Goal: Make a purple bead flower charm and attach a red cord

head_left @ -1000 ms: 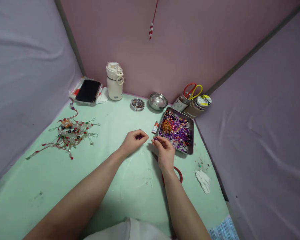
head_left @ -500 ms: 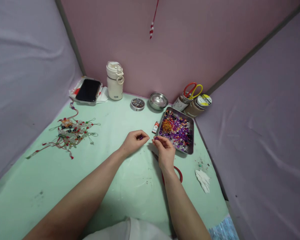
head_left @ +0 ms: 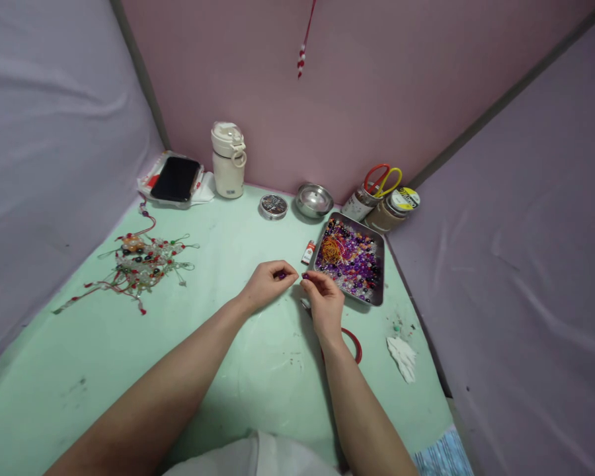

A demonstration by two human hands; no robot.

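1. two purple beads (head_left: pixel 281 274) show, one per hand, left of one tray (head_left: pixel 381 284) near the table's (head_left: pixel 218 370) right edge.
2. left hand (head_left: pixel 268 283): fingers curled around one, tips pinched.
3. right hand (head_left: pixel 326 301): fingertips gripping the other, forearm outstretched.

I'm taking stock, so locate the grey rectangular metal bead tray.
In the head view, the tray lies right of centre, beyond the bare right hand.

A glossy dark-purple bead (head_left: pixel 281 275) sits in the left hand (head_left: pixel 268 283); just right, the right hand (head_left: pixel 326 301) pinches a small purple bead (head_left: pixel 305 277).
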